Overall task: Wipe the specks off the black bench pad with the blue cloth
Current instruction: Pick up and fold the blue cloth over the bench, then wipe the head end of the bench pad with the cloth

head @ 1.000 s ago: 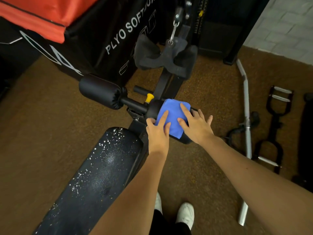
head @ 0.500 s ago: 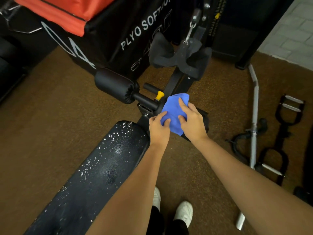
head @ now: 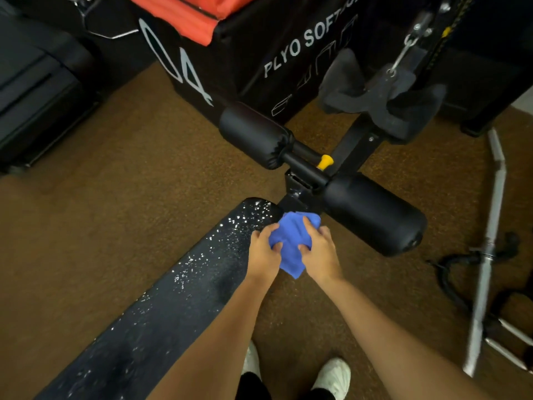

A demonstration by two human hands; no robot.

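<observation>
The black bench pad [head: 178,287] runs from the lower left up to the middle, dotted with white specks, thickest near its far end. The blue cloth [head: 291,241] is bunched up at the pad's far right edge. My left hand [head: 264,249] grips its left side with curled fingers, the thumb pressed into the cloth. My right hand [head: 321,251] grips its right side the same way. A corner of the cloth hangs down between my wrists.
Two black foam rollers [head: 372,215] sit on a crossbar beyond the pad, with a yellow knob [head: 325,162]. A black plyo box [head: 277,53] stands behind. A silver bar [head: 487,255] and cable handles lie on the brown floor at right. My white shoes [head: 331,373] are below.
Both hands lifted the cloth off the right foam roller, bunched it up and brought it back to the far end of the bench pad. The view shifted too.
</observation>
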